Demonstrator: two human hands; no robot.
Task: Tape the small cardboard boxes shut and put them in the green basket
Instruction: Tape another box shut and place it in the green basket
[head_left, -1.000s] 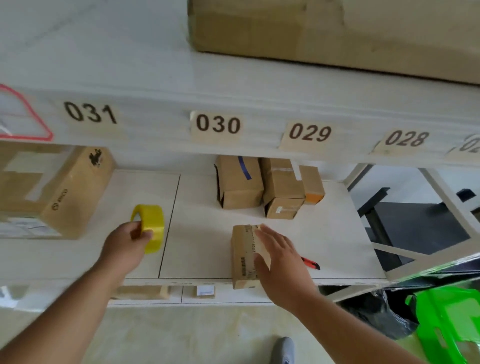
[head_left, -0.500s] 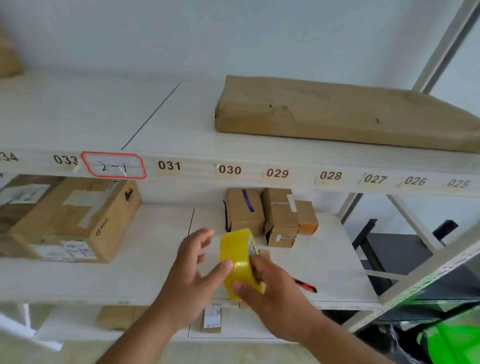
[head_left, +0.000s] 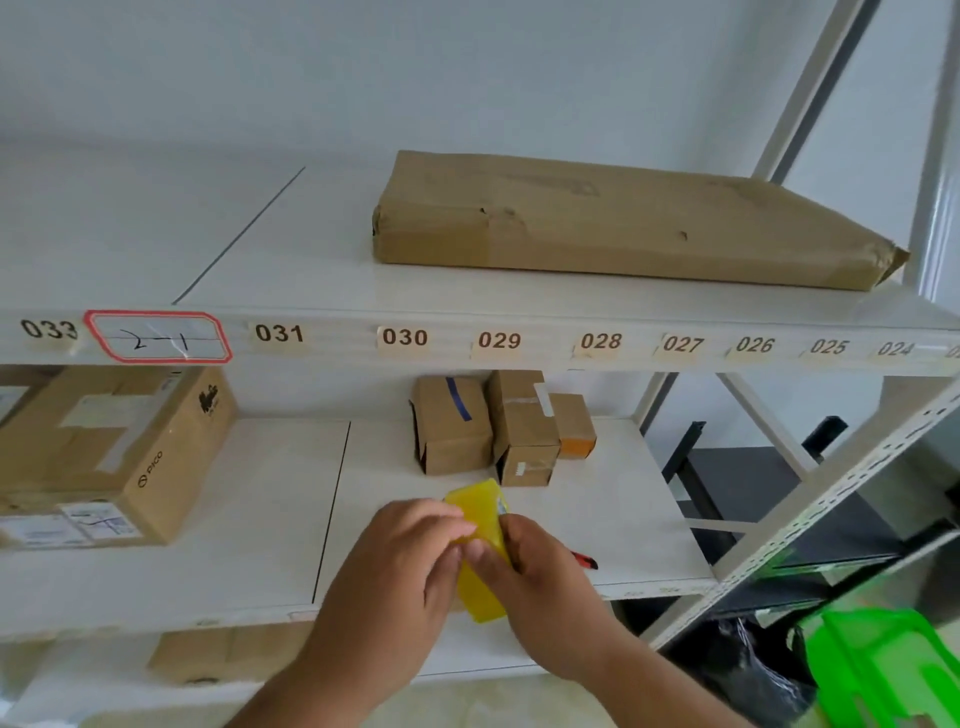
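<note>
A yellow tape roll (head_left: 480, 525) is held edge-on above the front of the middle shelf (head_left: 260, 519). My left hand (head_left: 395, 577) grips its left side and my right hand (head_left: 540, 577) pinches its right side, fingers meeting on the roll. Three small cardboard boxes stand at the back of the shelf: one with a blue stripe (head_left: 452, 423), a taller one (head_left: 522, 428) and a small one with an orange end (head_left: 574, 423). The box that lay near the shelf's front edge is hidden behind my hands. The green basket (head_left: 883, 670) sits on the floor at lower right.
A red-handled cutter (head_left: 584, 560) lies on the shelf right of my hands. A large PICO carton (head_left: 114, 457) fills the shelf's left end. A long flat carton (head_left: 623, 223) lies on the upper shelf. A slanted metal brace (head_left: 810, 519) and a black bag (head_left: 748, 670) are at the right.
My left hand carried the tape roll from the left to the middle and my right hand left the small box to join it. Both hands now close on the roll; the view rose.
</note>
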